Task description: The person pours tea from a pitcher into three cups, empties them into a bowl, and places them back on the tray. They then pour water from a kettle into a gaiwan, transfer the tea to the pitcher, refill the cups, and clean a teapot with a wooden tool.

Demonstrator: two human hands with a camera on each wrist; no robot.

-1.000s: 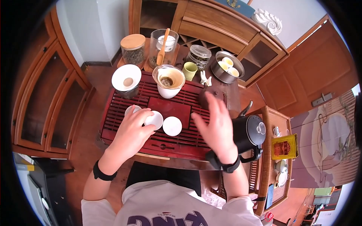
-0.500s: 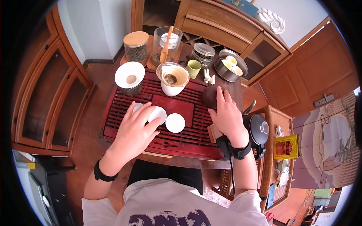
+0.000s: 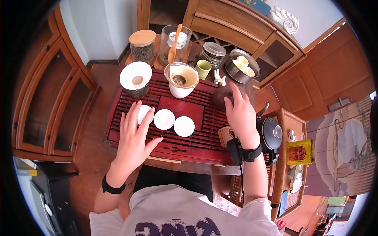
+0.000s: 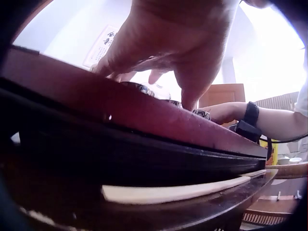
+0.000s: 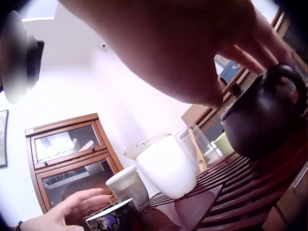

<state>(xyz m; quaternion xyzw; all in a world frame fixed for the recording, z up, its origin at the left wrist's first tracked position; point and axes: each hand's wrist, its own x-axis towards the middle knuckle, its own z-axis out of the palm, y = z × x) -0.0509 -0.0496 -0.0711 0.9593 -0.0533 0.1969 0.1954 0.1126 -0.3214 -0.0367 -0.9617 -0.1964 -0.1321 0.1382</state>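
Note:
Three small cups with white insides stand in a row on the red slatted tea tray: a left cup [image 3: 145, 115], a middle cup [image 3: 164, 119] and a right cup [image 3: 184, 126]. My left hand [image 3: 134, 131] has its fingers spread about the left cup, partly covering it, with the thumb apart from it. A dark patterned cup side [image 5: 110, 219] shows in the right wrist view. At the tray's right, my right hand [image 3: 242, 118] reaches over a dark brown teapot [image 5: 252, 122]. Its thumb is beside the lid and its extended fingers overlap the handle [image 5: 293, 79].
The tea tray [image 3: 181, 110] also bears a white pitcher [image 3: 181, 92] with a strainer and a white funnel [image 3: 136, 74] over a dark vessel. Jars, a green cup [image 3: 203, 69] and a metal bowl [image 3: 235, 72] stand behind. A black kettle [image 3: 269, 131] is at right.
My left hand has drawn back from the middle cup and spread its fingers by the left cup. The middle cup now stands fully visible. My right hand has moved in to the teapot.

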